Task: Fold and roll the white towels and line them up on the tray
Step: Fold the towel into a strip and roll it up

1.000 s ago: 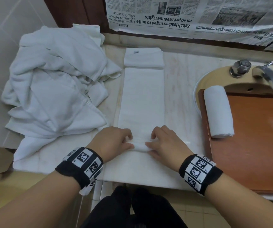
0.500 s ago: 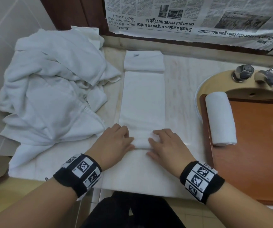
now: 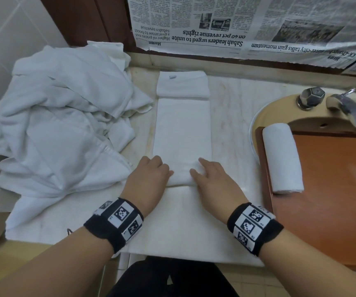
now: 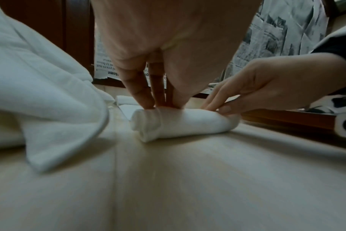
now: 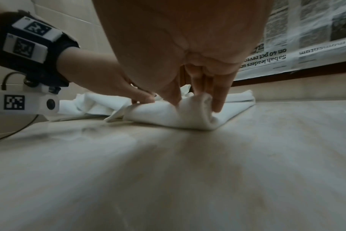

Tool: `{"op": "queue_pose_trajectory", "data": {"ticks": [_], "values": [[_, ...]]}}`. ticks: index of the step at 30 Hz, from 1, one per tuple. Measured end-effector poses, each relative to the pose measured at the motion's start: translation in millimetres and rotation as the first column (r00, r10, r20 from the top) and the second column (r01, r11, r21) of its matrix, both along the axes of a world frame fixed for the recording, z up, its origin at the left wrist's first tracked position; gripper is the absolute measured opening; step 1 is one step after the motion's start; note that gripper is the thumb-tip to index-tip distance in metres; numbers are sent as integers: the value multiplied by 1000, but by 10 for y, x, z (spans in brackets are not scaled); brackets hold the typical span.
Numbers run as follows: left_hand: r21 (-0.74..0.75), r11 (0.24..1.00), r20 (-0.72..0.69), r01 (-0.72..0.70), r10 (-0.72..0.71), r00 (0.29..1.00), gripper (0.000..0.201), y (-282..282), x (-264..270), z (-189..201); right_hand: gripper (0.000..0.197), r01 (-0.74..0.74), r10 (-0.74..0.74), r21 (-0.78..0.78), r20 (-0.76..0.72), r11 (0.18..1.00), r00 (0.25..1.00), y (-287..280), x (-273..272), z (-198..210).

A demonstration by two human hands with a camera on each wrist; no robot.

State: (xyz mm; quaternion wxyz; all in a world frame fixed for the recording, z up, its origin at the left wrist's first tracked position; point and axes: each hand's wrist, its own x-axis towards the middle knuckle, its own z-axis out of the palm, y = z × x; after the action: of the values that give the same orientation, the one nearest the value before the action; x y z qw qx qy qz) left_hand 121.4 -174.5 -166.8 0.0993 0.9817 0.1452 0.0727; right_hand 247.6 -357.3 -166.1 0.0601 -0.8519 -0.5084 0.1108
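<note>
A long folded white towel point(image 3: 182, 125) lies on the marble counter, running away from me, with its far end folded over point(image 3: 182, 84). Its near end is wound into a small roll point(image 3: 181, 175) point(image 4: 184, 123) point(image 5: 178, 115). My left hand point(image 3: 153, 174) presses on the roll's left part with straight fingers point(image 4: 140, 87). My right hand point(image 3: 211, 176) presses on the right part, fingers point(image 5: 219, 93) down over the roll's end. One finished rolled towel point(image 3: 282, 157) lies along the left edge of the brown wooden tray point(image 3: 333, 189).
A heap of loose white towels point(image 3: 61, 125) fills the counter's left side, close to my left hand. The tray rests over a basin point(image 3: 279, 108) with a metal tap point(image 3: 350, 108). Newspaper point(image 3: 237, 24) covers the wall behind.
Both hands have pushed the roll a little farther away along the strip, and the roll has grown slightly. My fingers lie flatter on it than a second ago.
</note>
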Motion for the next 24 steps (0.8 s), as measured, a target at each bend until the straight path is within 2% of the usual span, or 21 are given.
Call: {"op": "queue_pose_trajectory", "data": {"ticks": [1,4,6,8,10,12,14,16,18,21,22,24], "values": [[-3,1000,14,9,-8,1000,34,-52,-28,-1,47,16,-16,-5,42,1000,999,7,-47,6],[-67,998,-82,-13,7,997,35,-148,-117,9,56,61,-61,2,107,998,992,26,-98,-10],[-51,999,-125,-3,-4,992,44,-93,-109,-19,47,59,-63,39,108,997,992,68,-16,-41],[-16,1000,-96,24,-25,995,41,13,-36,-32,35,12,-19,59,106,998,994,108,101,-78],[36,995,-74,97,-94,993,34,140,47,-58,27,-37,35,33,75,999,997,141,215,-63],[38,983,-101,178,-174,980,31,253,114,-76,25,-39,39,3,-16,999,999,148,304,-4],[-4,975,-136,221,-220,966,42,357,186,-68,27,-12,12,0,-132,1000,991,142,366,50],[-87,978,-191,189,-203,960,41,432,287,21,27,12,-10,12,-157,1000,988,152,385,64],[-167,977,-245,133,-171,954,32,475,369,93,38,28,-27,4,-147,1000,989,189,370,47],[-255,965,-197,54,-106,975,26,500,458,76,51,57,-56,25,-54,998,997,248,253,-2],[-247,968,-167,44,-87,982,20,488,471,74,53,70,-69,44,-10,997,998,259,217,-28],[-134,990,-118,33,-49,992,12,443,470,24,59,100,-101,22,68,995,993,297,173,-78]]}}
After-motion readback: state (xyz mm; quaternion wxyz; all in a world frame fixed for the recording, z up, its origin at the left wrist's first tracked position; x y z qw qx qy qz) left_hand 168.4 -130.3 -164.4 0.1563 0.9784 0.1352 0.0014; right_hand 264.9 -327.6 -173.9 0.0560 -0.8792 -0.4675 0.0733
